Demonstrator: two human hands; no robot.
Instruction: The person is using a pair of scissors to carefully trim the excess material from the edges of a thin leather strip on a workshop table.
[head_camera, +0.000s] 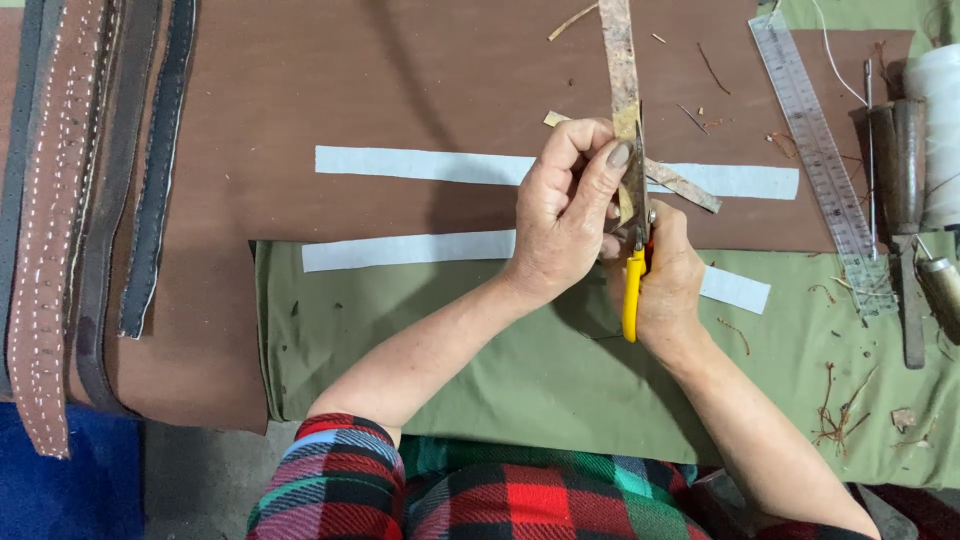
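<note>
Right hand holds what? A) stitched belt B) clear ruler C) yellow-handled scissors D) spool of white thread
C: the right hand grips yellow-handled scissors, blades up against the mottled strip that the left hand pinches.

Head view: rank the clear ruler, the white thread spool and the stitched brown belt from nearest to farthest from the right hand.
From the right hand, which grips the yellow-handled scissors:
1. Clear ruler, to its right, running up the table.
2. White thread spool, farther right, at the table's edge.
3. Stitched brown belt, far across on the left side.
</note>
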